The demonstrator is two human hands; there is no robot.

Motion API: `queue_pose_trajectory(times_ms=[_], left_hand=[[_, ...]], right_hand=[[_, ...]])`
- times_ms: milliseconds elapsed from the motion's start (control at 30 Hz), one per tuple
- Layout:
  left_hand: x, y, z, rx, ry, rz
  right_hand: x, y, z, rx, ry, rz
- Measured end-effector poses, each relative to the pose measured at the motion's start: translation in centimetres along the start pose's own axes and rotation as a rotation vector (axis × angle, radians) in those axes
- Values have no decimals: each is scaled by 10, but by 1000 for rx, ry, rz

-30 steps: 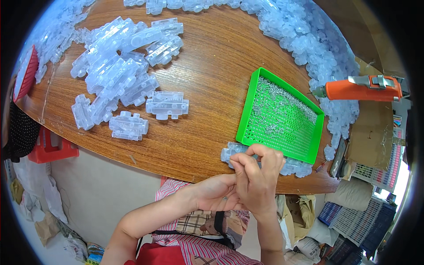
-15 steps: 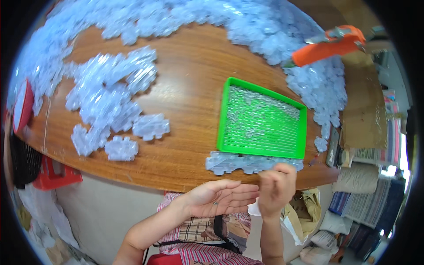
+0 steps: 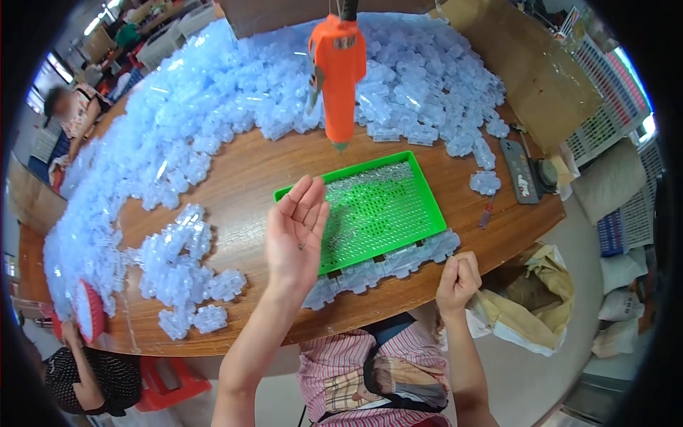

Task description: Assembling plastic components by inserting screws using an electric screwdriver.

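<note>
Palm up, the left hand [image 3: 296, 231] is held flat and slightly cupped, its fingers stretched out and gripping nothing, with a few tiny metal bits [image 3: 301, 246] lying loose on it, too small to count. It overlaps the left part of the green tray [image 3: 427, 193] in view; whether it touches the tray cannot be told. The right hand [image 3: 459, 281] is curled closed into a fist at the near edge of the table [image 3: 235, 192], right of the tray; whether the fingers pinch anything cannot be seen. Inside the tray, screws [image 3: 380, 173] are thickest along the far side, with the perforated floor showing between them. Clear cases [image 3: 405, 261] stand in a row along the tray's near side, the rightmost ending near the right hand. Beyond the tray, an orange screwdriver [image 3: 338, 85] hangs tip down. A wide heap [image 3: 235, 92] of clear parts curves around the far and left sides of the table, and a smaller pile [image 3: 178, 263] lies between the heap's left arm and the left hand. On the right rest a phone [image 3: 519, 171], a lone clear part [image 3: 485, 182] and a thin red tool [image 3: 486, 215]. At far left, a co-worker's hand [image 3: 70, 333] is beside a red basket [image 3: 89, 313]. Below the table's right end stands a paper bag [image 3: 487, 306].
</note>
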State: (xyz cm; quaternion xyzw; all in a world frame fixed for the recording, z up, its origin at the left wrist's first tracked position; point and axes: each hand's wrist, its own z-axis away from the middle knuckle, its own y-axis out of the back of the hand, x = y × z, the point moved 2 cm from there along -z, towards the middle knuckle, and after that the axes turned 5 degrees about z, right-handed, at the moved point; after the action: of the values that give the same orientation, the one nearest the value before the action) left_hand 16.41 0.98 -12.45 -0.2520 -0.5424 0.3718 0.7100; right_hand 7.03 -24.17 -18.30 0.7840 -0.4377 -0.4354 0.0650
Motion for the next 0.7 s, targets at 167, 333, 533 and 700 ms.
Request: queue_pose_trajectory(times_ms=[167, 333, 533, 700], left_hand=[[-13, 0, -8, -87, -323, -292], [-11, -13, -17, -230, -466, -470], [-10, -8, -24, 30, -493, -431], [0, -14, -30, -10, -279, -580]], right_hand=[[5, 5, 2, 34, 68, -4], [2, 4, -3, 23, 107, -37], [6, 3, -4, 6, 140, -35], [3, 2, -7, 11, 150, -36]])
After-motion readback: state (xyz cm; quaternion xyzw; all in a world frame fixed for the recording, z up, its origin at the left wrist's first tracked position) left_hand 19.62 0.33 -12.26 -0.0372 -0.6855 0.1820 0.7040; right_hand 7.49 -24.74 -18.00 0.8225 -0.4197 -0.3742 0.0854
